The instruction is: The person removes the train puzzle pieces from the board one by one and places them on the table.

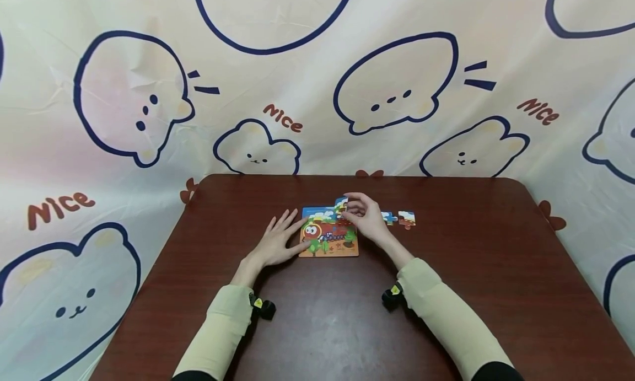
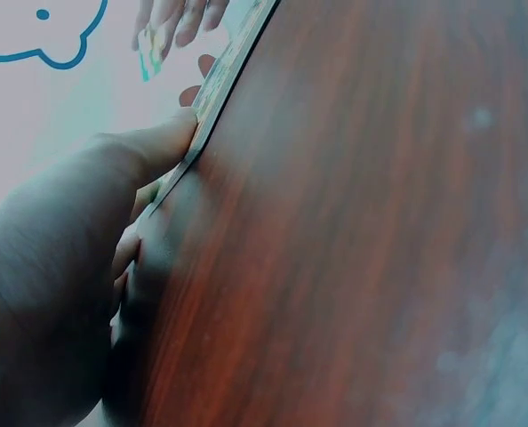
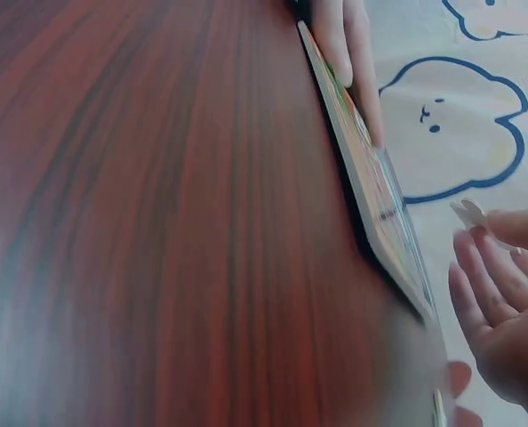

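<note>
A puzzle board (image 1: 329, 250) with a cartoon train picture lies flat on the table. The left hand (image 1: 275, 243) rests on its left side with fingers spread; in the left wrist view that hand (image 2: 60, 240) has its thumb at the board's edge (image 2: 212, 100). Over the board's upper right corner, the right hand (image 1: 366, 216) pinches a puzzle piece (image 1: 340, 204) between thumb and fingers. The right wrist view shows the piece (image 3: 468, 213) held by the right hand (image 3: 513, 311), raised clear of the board (image 3: 371, 200).
To the right of the right hand, two loose puzzle pieces lie on the brown table (image 1: 317, 315): one (image 1: 389, 218) close to the hand, the other (image 1: 407, 219) farther right. A cloth (image 1: 317, 83) with cartoon drawings hangs behind the table.
</note>
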The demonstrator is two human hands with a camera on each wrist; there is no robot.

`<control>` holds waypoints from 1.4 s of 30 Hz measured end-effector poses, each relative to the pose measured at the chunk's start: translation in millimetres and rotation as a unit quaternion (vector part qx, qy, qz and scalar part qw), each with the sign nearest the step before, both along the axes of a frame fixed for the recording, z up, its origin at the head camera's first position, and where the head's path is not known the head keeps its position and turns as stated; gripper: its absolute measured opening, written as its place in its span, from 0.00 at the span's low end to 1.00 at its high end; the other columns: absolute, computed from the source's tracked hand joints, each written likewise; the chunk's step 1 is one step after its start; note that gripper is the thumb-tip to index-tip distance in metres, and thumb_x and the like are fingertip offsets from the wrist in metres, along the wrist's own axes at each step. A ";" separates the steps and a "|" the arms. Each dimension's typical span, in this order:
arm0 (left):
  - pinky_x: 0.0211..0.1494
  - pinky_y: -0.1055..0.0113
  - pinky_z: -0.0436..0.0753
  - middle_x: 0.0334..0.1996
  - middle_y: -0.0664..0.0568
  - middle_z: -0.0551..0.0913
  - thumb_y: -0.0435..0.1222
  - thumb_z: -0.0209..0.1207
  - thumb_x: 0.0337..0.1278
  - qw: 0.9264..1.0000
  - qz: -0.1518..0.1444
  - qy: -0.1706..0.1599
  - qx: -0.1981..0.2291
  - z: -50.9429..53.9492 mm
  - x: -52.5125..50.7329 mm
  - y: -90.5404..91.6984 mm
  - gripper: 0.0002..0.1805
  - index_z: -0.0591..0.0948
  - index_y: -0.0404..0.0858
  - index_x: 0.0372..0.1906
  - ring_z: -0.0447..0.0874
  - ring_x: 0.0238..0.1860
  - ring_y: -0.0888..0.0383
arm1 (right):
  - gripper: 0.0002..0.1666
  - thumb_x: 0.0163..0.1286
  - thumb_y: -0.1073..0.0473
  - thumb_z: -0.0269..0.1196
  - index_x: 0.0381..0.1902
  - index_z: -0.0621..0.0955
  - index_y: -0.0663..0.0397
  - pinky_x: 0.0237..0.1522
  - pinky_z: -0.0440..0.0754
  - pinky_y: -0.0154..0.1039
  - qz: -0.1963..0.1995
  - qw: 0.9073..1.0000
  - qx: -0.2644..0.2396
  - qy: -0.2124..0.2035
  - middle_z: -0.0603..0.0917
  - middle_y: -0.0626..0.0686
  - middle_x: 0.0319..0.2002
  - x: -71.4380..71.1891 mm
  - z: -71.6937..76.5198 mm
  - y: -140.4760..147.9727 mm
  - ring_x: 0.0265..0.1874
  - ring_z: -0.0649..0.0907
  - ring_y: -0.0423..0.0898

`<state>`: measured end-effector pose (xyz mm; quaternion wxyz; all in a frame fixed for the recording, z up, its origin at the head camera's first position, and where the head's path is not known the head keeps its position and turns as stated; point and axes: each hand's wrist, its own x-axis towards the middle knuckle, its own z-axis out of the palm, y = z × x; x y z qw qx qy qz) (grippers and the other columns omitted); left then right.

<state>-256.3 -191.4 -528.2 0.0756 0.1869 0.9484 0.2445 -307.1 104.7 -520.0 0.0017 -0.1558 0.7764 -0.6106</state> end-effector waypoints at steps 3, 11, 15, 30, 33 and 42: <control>0.92 0.33 0.37 0.92 0.43 0.49 0.59 0.62 0.77 1.000 0.001 0.000 0.001 -0.5 0.2 -0.3 0.44 0.63 0.50 0.89 0.39 0.93 0.39 | 0.29 0.76 0.70 0.70 0.73 0.79 0.64 0.49 0.87 0.26 0.004 1.000 0.012 -0.008 0.90 0.71 0.55 1.1 1.6 13.7 0.48 0.91 0.48; 0.92 0.31 0.39 0.92 0.41 0.50 0.58 0.62 0.77 1.000 0.002 0.005 0.001 -1.8 0.9 0.2 0.44 0.64 0.49 0.88 0.41 0.93 0.37 | 0.28 0.76 0.70 0.69 0.72 0.80 0.64 0.47 0.85 0.32 0.000 0.994 0.109 0.021 0.91 0.69 0.54 1.3 -0.2 46.5 0.48 0.90 0.57; 0.92 0.32 0.38 0.92 0.42 0.49 0.58 0.62 0.77 1.000 0.003 0.001 0.000 -2.3 1.0 -0.1 0.44 0.63 0.50 0.89 0.40 0.93 0.38 | 0.28 0.77 0.69 0.69 0.72 0.79 0.63 0.48 0.86 0.35 0.001 0.990 0.139 0.030 0.91 0.67 0.54 0.7 -0.2 56.1 0.49 0.90 0.60; 0.92 0.33 0.39 0.92 0.42 0.50 0.59 0.61 0.77 1.000 0.002 0.000 0.000 -1.0 -0.8 -1.0 0.44 0.63 0.50 0.89 0.41 0.93 0.38 | 0.28 0.77 0.62 0.72 0.71 0.82 0.60 0.66 0.83 0.65 -0.013 0.974 0.222 0.050 0.86 0.66 0.65 -0.6 -1.9 64.1 0.67 0.81 0.65; 0.93 0.33 0.38 0.92 0.43 0.49 0.60 0.61 0.76 1.000 0.002 -0.001 -0.003 -0.9 -1.0 -1.1 0.44 0.63 0.51 0.89 0.40 0.93 0.39 | 0.28 0.76 0.60 0.73 0.70 0.83 0.60 0.75 0.74 0.71 -0.016 0.967 0.246 0.062 0.82 0.66 0.70 -3.0 -3.1 68.3 0.75 0.73 0.67; 0.93 0.34 0.37 0.92 0.44 0.49 0.59 0.62 0.76 1.000 0.001 -0.002 0.003 -1.5 -1.6 -0.9 0.44 0.63 0.51 0.89 0.39 0.93 0.40 | 0.26 0.75 0.59 0.74 0.67 0.84 0.62 0.79 0.68 0.74 -0.001 0.965 0.256 0.055 0.80 0.68 0.72 -5.8 -4.1 78.7 0.78 0.70 0.69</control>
